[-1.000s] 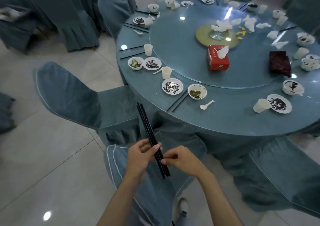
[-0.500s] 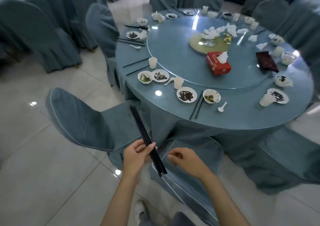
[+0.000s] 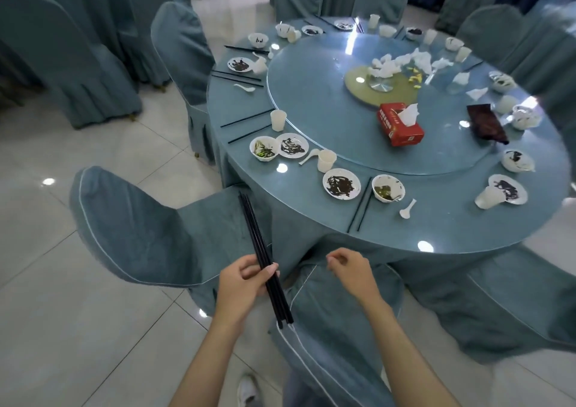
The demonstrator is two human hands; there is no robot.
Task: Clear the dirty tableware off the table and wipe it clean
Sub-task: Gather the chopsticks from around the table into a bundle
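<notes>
Round blue-clothed bench (image 3: 452, 226) with a glass turntable (image 3: 311, 101), dirty plates (image 3: 341, 184) and a red tissue box (image 3: 400, 124), ringed by covered chairs (image 3: 140, 229) on pale floor tiles (image 3: 62, 313). A second ago both grips touched the black chopsticks (image 3: 254, 235). Now my right grip (image 3: 350, 271) hangs loosely curled and empty at their 3 o'clock. My left grip (image 3: 240, 285) clamps the bundle's lower half, tips toward 11 o'clock, off the bench's near edge.

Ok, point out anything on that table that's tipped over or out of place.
A paper cup lies on its side against a dirty plate at the near right of the table. Crumpled tissues are strewn over the glass turntable.
</notes>
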